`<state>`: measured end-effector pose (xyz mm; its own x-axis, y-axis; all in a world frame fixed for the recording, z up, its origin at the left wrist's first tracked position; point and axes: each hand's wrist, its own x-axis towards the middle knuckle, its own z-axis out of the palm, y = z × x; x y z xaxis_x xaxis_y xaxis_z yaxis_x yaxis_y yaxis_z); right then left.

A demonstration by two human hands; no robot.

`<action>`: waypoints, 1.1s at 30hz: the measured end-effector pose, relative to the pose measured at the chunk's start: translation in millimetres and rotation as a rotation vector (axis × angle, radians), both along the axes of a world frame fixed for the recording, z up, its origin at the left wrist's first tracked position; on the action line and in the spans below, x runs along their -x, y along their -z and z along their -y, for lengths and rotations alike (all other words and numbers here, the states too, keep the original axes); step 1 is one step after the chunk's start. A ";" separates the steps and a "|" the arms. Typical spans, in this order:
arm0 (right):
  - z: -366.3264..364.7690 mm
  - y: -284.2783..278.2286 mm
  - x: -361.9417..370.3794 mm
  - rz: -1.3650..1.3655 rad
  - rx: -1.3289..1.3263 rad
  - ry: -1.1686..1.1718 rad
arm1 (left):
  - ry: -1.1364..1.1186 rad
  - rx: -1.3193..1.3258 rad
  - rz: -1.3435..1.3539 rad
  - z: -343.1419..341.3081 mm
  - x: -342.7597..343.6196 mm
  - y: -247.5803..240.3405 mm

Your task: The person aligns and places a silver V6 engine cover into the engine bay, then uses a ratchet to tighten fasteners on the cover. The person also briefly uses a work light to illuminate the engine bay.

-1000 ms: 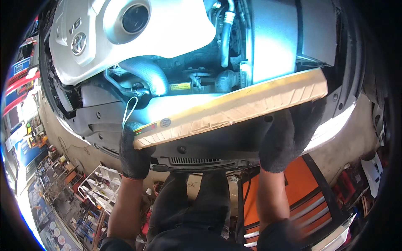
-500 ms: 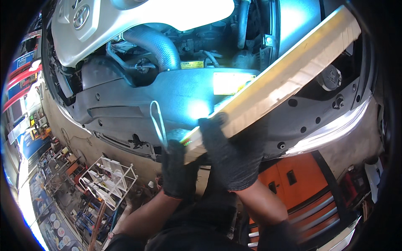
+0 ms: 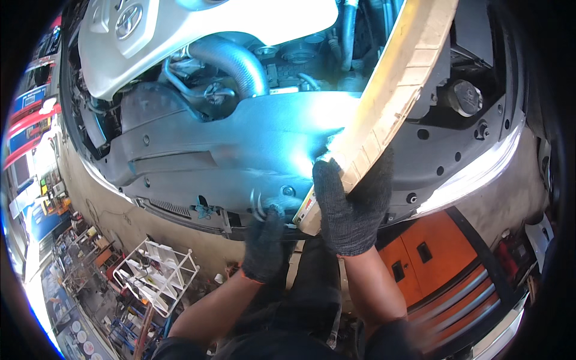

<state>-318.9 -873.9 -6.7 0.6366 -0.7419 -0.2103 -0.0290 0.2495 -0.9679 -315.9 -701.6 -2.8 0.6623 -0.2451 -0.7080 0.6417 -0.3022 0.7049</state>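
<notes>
My right hand (image 3: 348,210), in a black knit glove, wraps round the lower part of a long beige and yellow box-shaped bar (image 3: 390,102). Its thumb lies on the near face, with the fingers behind. The bar slants up and right over the car's front, its exact kind unclear. My left hand (image 3: 264,246), gloved alike, is closed just left of the bar's lower end and apart from it. A thin pale loop of wire or cord (image 3: 257,204) sticks up from its fingers, smeared by motion. Under both hands lies the black plastic front cover (image 3: 186,147).
The open engine bay has a silver engine cover (image 3: 156,42), a ribbed hose (image 3: 237,63) and a round cap (image 3: 465,98). An orange tool cabinet (image 3: 414,258) stands at right. A white wire rack (image 3: 159,276) and cluttered floor lie left. Bright light glares on the front cover.
The bar has swung steeper, its far end moving left and up. My left hand has come off its lower end and the loop has shifted right with it. My right hand has moved slightly right.
</notes>
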 end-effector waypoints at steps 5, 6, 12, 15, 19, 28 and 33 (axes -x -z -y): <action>16.8 1.1 3.5 -0.016 -0.128 -0.048 | 0.225 -0.074 0.471 -30.1 -55.1 16.5; 19.7 1.8 4.6 -0.041 -0.073 -0.085 | 0.082 0.102 0.333 -35.4 -63.2 21.6; 26.0 4.0 9.0 -0.211 -0.088 -0.293 | 0.084 -0.068 0.109 -49.6 -78.7 28.0; 27.6 4.5 8.7 -0.183 -0.055 -0.286 | -0.054 -0.035 0.005 -47.0 -80.4 26.5; 36.9 6.8 9.8 -0.077 0.023 -0.301 | -0.046 -0.062 -0.027 -46.4 -84.7 28.1; 39.4 17.0 10.7 0.047 0.114 -0.327 | -0.162 -0.025 -0.211 -59.9 -90.3 31.1; 34.7 14.3 15.8 -0.026 0.096 -0.370 | -0.221 -0.072 -0.258 -60.4 -90.5 31.7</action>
<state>-334.7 -908.6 -21.0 0.8603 -0.4803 -0.1709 -0.1253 0.1258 -0.9841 -225.4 -641.2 -34.5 0.4903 -0.0592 -0.8696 0.8517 -0.1791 0.4924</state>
